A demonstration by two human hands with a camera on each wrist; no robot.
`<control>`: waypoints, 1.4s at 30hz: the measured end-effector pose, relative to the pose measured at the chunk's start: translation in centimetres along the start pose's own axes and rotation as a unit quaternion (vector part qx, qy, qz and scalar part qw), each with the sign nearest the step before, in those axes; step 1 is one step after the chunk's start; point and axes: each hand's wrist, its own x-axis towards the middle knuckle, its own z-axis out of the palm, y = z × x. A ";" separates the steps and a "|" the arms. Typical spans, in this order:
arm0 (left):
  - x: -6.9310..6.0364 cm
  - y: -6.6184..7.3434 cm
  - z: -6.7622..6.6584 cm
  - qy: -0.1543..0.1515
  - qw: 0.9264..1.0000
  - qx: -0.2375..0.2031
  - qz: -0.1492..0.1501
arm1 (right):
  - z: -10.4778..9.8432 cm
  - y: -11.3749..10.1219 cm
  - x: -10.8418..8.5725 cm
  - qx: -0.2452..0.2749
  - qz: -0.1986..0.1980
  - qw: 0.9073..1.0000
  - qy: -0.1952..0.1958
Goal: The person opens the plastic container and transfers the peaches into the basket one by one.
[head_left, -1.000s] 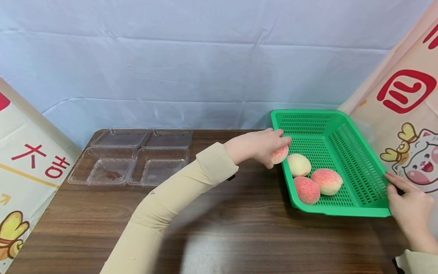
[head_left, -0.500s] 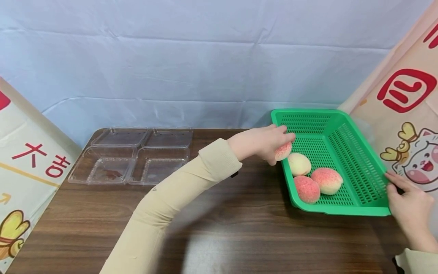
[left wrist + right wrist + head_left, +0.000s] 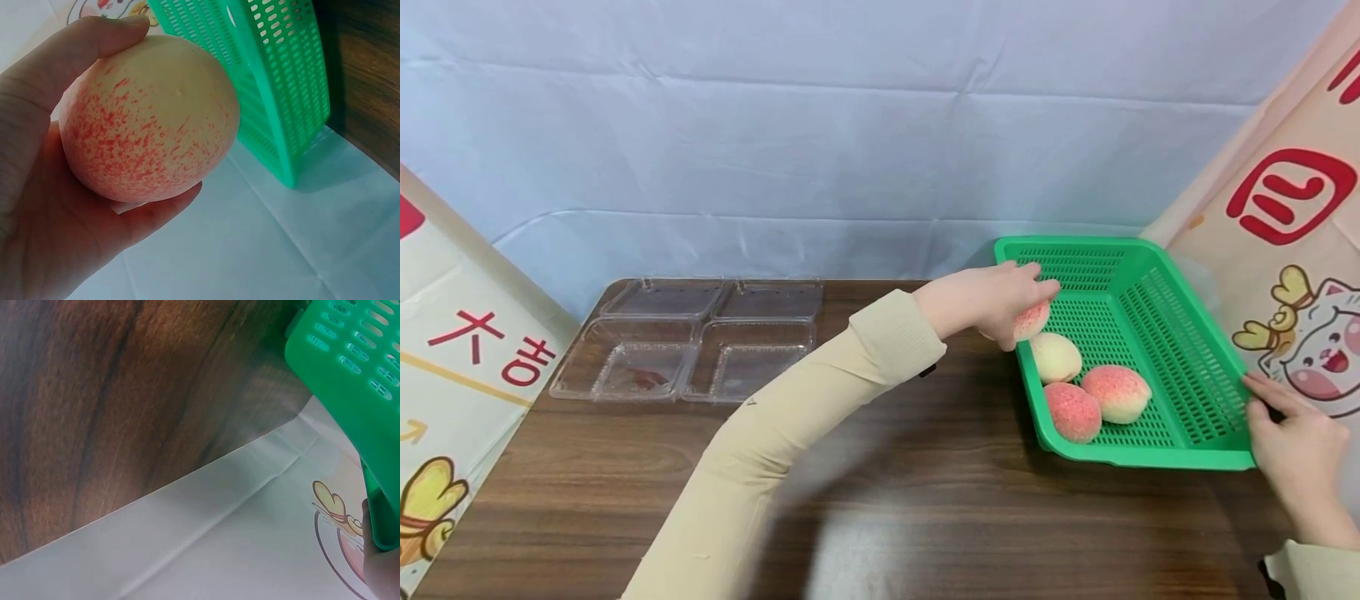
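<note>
My left hand [image 3: 988, 298] grips a speckled pink-and-cream peach [image 3: 150, 119] at the left rim of a green plastic basket [image 3: 1150, 456]. In the left wrist view, thumb and fingers curve round the fruit, with the basket's wall just beyond. Inside the basket, a pale peach [image 3: 1056, 358], a red-pink peach [image 3: 1072, 412] and a pink-and-yellow peach [image 3: 1117, 394] lie together at the near left. My right hand [image 3: 1296, 446] holds the basket's near right corner; only a bit of that hand shows at the edge of the right wrist view.
At the table's left stand two clear plastic boxes, a left box [image 3: 647, 367] and a right box [image 3: 756, 362], lids folded back. They sit on a brown wooden table [image 3: 925, 500]. A pale cloth [image 3: 850, 150] hangs behind, and a printed cloth [image 3: 1300, 275] at the right.
My left hand has moved right and a little farther back with its peach, reaching the basket's left rim. The right hand and the basket have stayed put.
</note>
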 end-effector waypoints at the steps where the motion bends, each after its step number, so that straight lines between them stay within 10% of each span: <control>1: 0.2 0.0 0.0 -0.001 1.000 -0.001 -0.001 | 0.0 0.0 0.0 -0.002 -0.002 1.000 0.001; 42: 4.5 -0.3 1.0 0.062 0.998 -0.028 0.009 | 0.0 0.1 0.2 0.003 -0.020 1.000 0.022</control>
